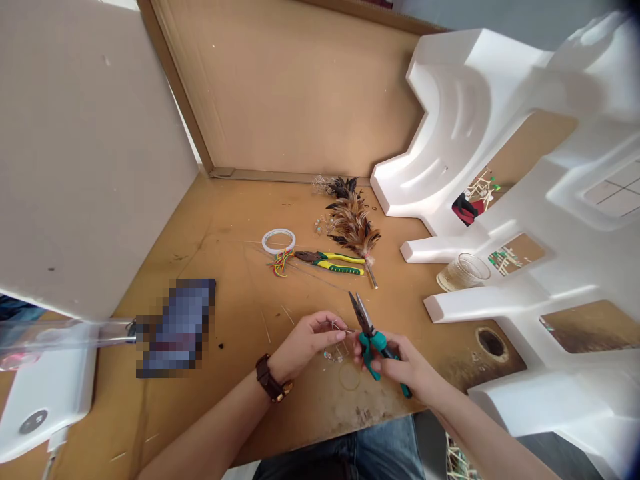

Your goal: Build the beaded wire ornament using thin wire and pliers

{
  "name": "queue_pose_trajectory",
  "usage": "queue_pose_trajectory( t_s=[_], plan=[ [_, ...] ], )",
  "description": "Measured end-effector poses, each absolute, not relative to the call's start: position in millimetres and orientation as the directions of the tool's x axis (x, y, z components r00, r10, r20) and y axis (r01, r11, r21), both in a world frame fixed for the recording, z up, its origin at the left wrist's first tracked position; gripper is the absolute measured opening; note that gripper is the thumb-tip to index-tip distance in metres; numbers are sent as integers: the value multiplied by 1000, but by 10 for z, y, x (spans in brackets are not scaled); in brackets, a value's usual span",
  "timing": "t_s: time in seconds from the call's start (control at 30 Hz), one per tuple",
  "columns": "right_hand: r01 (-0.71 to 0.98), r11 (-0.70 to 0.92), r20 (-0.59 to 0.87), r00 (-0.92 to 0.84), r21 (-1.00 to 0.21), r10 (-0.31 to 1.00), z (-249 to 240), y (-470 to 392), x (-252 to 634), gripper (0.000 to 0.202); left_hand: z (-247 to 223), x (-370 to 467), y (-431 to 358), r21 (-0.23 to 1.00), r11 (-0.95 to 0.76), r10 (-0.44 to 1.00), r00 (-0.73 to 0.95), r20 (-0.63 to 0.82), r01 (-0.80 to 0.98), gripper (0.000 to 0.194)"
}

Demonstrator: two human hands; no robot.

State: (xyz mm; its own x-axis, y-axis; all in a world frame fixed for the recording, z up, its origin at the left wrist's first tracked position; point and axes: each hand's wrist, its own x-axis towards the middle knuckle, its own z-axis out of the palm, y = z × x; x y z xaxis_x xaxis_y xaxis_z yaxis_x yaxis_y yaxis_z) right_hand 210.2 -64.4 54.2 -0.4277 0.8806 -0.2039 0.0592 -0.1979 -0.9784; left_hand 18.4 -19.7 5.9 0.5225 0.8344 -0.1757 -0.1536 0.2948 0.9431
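My left hand [306,345], with a dark watch on its wrist, pinches a thin wire piece with small clear beads [329,357] near the table's front edge. In my right hand [400,363] are needle-nose pliers [369,327] with teal handles. Their jaws point up and away from me and look slightly apart, with nothing seen between them. My right fingertips are close to the end of the wire; whether they touch it I cannot tell. A thin yellowish ring [349,376] lies on the table just below both hands.
Beyond my hands lie yellow-green pliers [330,262], a white ring [279,241], colourful strings [281,263] and a brown feather bundle [353,220]. White moulded plastic [450,133] with a glass [463,272] borders the right. A blurred phone-like object [180,327] stands left.
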Motion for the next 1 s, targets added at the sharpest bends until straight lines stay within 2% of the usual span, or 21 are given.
queue_pose_trajectory(
  t_s=[0.1,0.17,0.33,0.4,0.57,0.73,0.87,1.0],
  plan=[
    [119,-124,-160,-377,-985,912,513,-657,2123,25,66,180,-197,947,298,836,513,-198,-120,27],
    [77,-154,-171,-358,-985,918,449,-667,2126,29,57,178,-205,951,293,838,504,-207,-96,28],
    [-264,-309,-226,-300,-914,927,282,-665,2084,33,18,167,-221,959,274,835,511,-202,-69,26],
    [-331,-335,-240,-296,-882,925,268,-650,2083,32,13,165,-216,960,272,835,511,-204,-62,24],
    [-227,-330,-236,-359,-916,903,338,-617,2116,33,32,144,-189,952,302,842,481,-243,-47,27],
    [-221,-323,-229,-365,-920,902,349,-601,2120,32,46,122,-177,969,246,870,449,-203,-37,25],
    [-85,-289,-251,-306,-954,919,319,-626,2128,35,48,136,-193,974,228,878,432,-205,-1,23],
    [37,-210,-211,-304,-977,929,340,-653,2095,37,80,158,-229,981,185,892,410,-189,50,21]
  ],
)
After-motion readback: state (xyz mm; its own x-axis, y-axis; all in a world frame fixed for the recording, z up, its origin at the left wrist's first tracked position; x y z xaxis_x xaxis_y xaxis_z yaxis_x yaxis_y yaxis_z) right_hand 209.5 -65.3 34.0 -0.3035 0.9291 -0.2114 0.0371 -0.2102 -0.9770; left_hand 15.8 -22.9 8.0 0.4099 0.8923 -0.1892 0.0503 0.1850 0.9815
